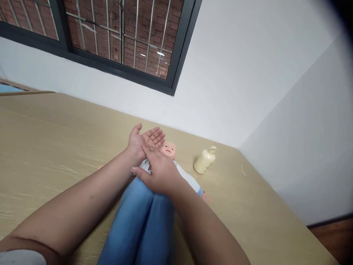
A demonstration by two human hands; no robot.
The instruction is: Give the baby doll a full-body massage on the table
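Observation:
A baby doll (168,150) lies on its back, its white top (189,177) partly covered by my hands. Blue trousers (132,217) stretch from the top down to the bottom of the view. My left hand (146,142) is held palm up above the doll's chest, beside its head, with fingers spread. Across it comes my right hand (160,171), palm down, its fingertips touching or just over the left palm and its thumb apart. Neither hand holds anything that I can see. The doll's small hand (205,197) shows past a blue cuff on the right.
A cream pump bottle (204,161) stands right of the doll on the tan-covered table (239,206). Farther right lies a thin pale strip (243,170). A white wall (220,73) and a dark-framed window (176,70) with bars rise behind the table.

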